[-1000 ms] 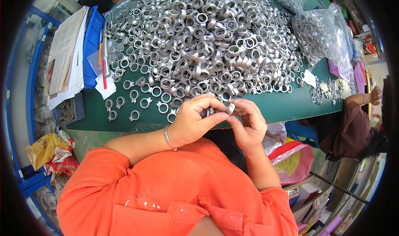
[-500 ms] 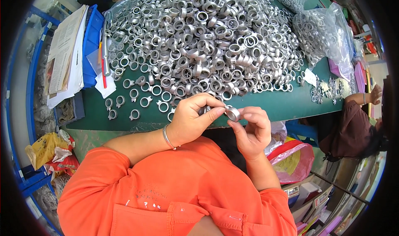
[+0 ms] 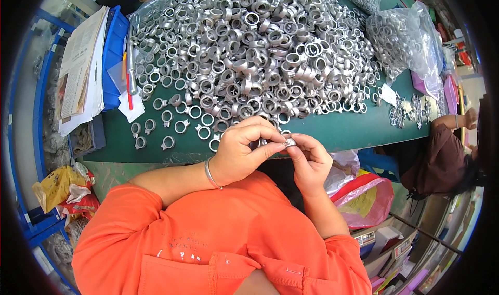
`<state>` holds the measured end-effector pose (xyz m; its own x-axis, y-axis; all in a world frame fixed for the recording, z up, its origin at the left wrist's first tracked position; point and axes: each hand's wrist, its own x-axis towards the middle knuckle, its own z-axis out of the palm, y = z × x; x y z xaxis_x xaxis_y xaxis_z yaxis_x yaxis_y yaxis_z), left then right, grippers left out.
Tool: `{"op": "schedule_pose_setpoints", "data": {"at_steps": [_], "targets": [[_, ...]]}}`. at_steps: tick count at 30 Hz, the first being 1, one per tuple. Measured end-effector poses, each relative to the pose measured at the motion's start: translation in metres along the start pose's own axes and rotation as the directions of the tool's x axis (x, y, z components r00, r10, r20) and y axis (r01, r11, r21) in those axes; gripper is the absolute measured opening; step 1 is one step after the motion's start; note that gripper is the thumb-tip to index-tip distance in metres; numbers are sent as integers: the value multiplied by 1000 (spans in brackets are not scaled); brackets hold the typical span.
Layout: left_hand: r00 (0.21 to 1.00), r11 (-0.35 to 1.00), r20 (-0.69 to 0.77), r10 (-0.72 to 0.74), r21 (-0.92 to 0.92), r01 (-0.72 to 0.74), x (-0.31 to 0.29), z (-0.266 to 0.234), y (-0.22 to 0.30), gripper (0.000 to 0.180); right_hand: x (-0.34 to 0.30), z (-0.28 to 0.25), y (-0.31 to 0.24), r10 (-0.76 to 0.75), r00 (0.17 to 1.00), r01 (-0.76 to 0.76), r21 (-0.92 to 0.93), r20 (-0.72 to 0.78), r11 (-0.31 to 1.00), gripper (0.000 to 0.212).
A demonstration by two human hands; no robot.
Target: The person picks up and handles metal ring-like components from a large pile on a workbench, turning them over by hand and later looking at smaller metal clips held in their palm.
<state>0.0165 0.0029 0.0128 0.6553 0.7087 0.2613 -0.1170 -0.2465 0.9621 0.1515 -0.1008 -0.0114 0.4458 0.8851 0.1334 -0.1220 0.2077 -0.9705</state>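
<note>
A small silver metal ring (image 3: 290, 142) is pinched between my two hands just past the table's near edge. My left hand (image 3: 245, 145) grips it between thumb and forefinger, and another bit of grey metal partly shows inside its curled fingers. From the other side, my right hand (image 3: 312, 162) holds the ring with thumb and fingertips, which hide much of it. Beyond both hands lies a big heap of similar metal rings (image 3: 254, 56), many with a small lug. A few loose rings (image 3: 168, 142) lie apart on the green tabletop (image 3: 364, 131).
At the left, a blue bin (image 3: 115, 61) stands beside papers (image 3: 83, 66); a red pen (image 3: 129, 92) lies near. Clear plastic bags of rings (image 3: 400, 40) sit at the right. Another person (image 3: 434, 157) is at the right. A red-rimmed plastic bag (image 3: 366, 201) stands below the table.
The ring has turned between my fingers, from its open face showing to a narrower side. My right hand has closed in slightly toward my left.
</note>
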Motion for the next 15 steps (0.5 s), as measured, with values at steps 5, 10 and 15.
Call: {"op": "schedule_pose_setpoints", "data": {"at_steps": [5,10,15], "targets": [[999,999,31,-40,-22,41,-2,1,2,9,0,-1,0,-5,1000,3,66,29,998,18],[1000,1000,27,-16,-22,17,-2,0,1,10,-1,-1,1,31,999,-34,85,41,996,16],[999,1000,29,-29,-7,29,-1,1,1,11,-1,-2,4,17,999,-20,79,29,997,16]]}}
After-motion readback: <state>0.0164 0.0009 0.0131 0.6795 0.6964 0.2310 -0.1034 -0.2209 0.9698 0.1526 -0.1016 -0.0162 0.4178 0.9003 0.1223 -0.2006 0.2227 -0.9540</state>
